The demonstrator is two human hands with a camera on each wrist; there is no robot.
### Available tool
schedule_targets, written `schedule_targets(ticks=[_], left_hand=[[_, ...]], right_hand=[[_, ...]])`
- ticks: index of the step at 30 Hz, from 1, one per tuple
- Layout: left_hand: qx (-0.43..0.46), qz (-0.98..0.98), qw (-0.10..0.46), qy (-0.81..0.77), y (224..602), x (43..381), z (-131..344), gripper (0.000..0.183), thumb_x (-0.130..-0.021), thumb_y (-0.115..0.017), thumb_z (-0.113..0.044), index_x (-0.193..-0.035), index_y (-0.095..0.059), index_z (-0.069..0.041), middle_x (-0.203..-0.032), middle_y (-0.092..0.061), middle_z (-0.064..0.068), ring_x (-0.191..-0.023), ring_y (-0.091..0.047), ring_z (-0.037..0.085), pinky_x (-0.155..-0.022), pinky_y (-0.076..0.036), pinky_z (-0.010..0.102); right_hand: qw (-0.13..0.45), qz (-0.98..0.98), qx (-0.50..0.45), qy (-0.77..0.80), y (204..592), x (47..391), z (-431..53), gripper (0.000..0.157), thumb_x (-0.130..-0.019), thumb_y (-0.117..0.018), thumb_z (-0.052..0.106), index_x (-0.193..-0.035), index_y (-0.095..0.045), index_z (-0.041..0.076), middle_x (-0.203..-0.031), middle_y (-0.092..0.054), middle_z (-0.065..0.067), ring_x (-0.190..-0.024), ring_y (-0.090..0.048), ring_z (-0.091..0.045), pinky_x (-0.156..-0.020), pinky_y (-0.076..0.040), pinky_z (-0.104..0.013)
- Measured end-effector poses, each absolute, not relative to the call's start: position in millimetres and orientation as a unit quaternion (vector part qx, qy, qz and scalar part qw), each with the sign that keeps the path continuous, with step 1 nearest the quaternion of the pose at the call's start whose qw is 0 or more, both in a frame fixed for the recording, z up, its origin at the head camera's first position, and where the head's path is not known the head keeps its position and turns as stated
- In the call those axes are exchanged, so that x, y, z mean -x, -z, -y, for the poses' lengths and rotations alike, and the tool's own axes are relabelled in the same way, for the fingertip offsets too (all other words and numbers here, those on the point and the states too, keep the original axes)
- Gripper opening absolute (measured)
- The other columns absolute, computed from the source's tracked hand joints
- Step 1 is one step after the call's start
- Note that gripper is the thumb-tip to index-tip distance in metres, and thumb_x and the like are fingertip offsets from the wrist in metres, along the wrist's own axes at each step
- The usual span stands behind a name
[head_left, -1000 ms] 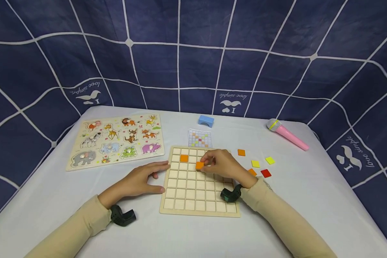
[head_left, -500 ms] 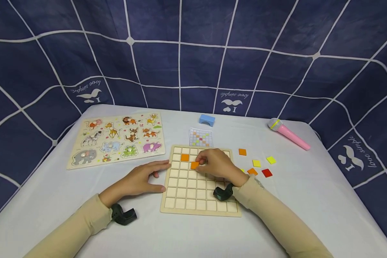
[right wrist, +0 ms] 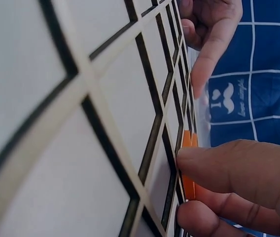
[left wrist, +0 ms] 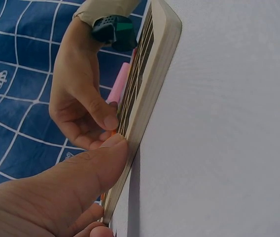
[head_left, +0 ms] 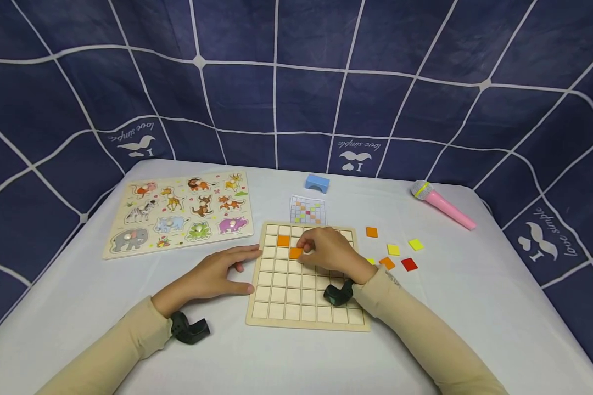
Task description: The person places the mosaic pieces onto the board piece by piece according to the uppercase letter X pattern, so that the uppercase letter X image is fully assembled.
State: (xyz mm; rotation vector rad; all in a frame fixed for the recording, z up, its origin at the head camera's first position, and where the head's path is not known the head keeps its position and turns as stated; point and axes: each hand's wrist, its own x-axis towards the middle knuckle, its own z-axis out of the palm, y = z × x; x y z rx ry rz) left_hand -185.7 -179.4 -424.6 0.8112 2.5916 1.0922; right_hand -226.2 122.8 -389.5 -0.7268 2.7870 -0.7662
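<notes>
A wooden grid board (head_left: pixel 308 327) lies flat on the white table, divided into small square cells. My right hand (head_left: pixel 332 251) pinches a square orange tile (head_left: pixel 295 253) over a cell in the upper left part of the board. In the right wrist view, thumb and fingertips sit at the orange tile (right wrist: pixel 187 140), close against the grid. Another orange tile (head_left: pixel 283 240) occupies a cell up and to the left of it. My left hand (head_left: pixel 218 274) rests by the board's left edge, fingers extended and thumb touching the rim.
Right of the board lie loose orange, yellow and red tiles (head_left: pixel 409 264). Behind it are a printed pattern card (head_left: pixel 308 210) and a blue arch block (head_left: pixel 317 183). An animal peg puzzle (head_left: pixel 178 219) is at the left, a pink toy microphone (head_left: pixel 445 206) at the right.
My right hand has moved left across the board with the orange tile, by about one cell, and the tile now sits lower at the grid. My left hand stays at the edge.
</notes>
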Motion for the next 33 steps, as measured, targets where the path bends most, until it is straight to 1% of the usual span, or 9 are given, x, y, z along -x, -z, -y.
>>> schedule_targets(ticks=[6,13,17,22,26,29,33], left_hand=[[-0.278,-0.879,0.106,-0.373,425,186,179,0.080,-0.087,-0.093,-0.032,-0.154,-0.059,-0.002,-0.163,-0.052,0.017,-0.093,-0.052,0.009,-0.075,-0.041,0.028],[-0.277,-0.879,0.108,-0.372,424,186,179,0.080,-0.087,-0.093,-0.032,-0.154,-0.059,-0.001,-0.163,-0.051,0.018,-0.093,-0.052,0.010,-0.074,-0.040,0.028],[-0.275,-0.879,0.107,-0.374,425,186,180,0.081,-0.087,-0.093,-0.032,-0.154,-0.059,-0.001,-0.164,-0.051,0.017,-0.093,-0.052,0.010,-0.075,-0.041,0.028],[-0.277,-0.879,0.105,-0.374,426,185,180,0.081,-0.087,-0.093,-0.033,-0.154,-0.059,-0.002,-0.164,-0.051,0.016,-0.093,-0.051,0.009,-0.077,-0.041,0.028],[-0.279,-0.877,0.103,-0.378,426,185,181,0.081,-0.087,-0.093,-0.032,-0.154,-0.059,-0.001,-0.163,-0.052,0.016,-0.092,-0.051,0.009,-0.073,-0.040,0.028],[-0.279,-0.876,0.104,-0.380,426,185,180,0.081,-0.087,-0.093,-0.032,-0.153,-0.059,-0.001,-0.163,-0.052,0.016,-0.092,-0.051,0.009,-0.071,-0.039,0.028],[-0.281,-0.877,0.102,-0.376,426,185,180,0.081,-0.087,-0.093,-0.033,-0.154,-0.060,-0.002,-0.163,-0.052,0.017,-0.093,-0.051,0.008,-0.075,-0.040,0.028]], right_hand=[[0.080,-0.927,0.256,0.262,388,226,-127,0.018,-0.088,-0.089,0.014,-0.104,-0.081,0.012,-0.085,-0.070,0.009,-0.080,-0.059,-0.010,-0.082,-0.050,-0.035],[0.075,-0.910,0.280,0.298,387,222,-142,0.017,-0.089,-0.086,0.008,-0.105,-0.081,0.010,-0.086,-0.070,0.010,-0.073,-0.055,-0.008,-0.076,-0.048,-0.030],[0.068,-0.896,0.298,0.323,386,219,-152,0.016,-0.090,-0.085,0.006,-0.106,-0.081,0.007,-0.089,-0.071,0.008,-0.072,-0.056,-0.007,-0.073,-0.048,-0.027],[0.090,-0.866,0.304,0.387,387,219,-167,0.015,-0.093,-0.081,0.003,-0.108,-0.081,0.004,-0.090,-0.069,0.005,-0.072,-0.056,-0.012,-0.070,-0.048,-0.027],[0.100,-0.851,0.295,0.423,385,219,-179,0.016,-0.094,-0.082,0.004,-0.109,-0.081,0.003,-0.089,-0.070,0.005,-0.075,-0.057,-0.017,-0.070,-0.048,-0.027],[0.102,-0.843,0.288,0.443,385,218,-188,0.017,-0.093,-0.083,0.003,-0.110,-0.080,0.000,-0.089,-0.071,0.004,-0.077,-0.058,-0.018,-0.070,-0.048,-0.026],[0.100,-0.834,0.286,0.461,386,218,-200,0.018,-0.093,-0.082,0.001,-0.110,-0.079,-0.004,-0.089,-0.071,0.002,-0.077,-0.059,-0.016,-0.071,-0.049,-0.026]])
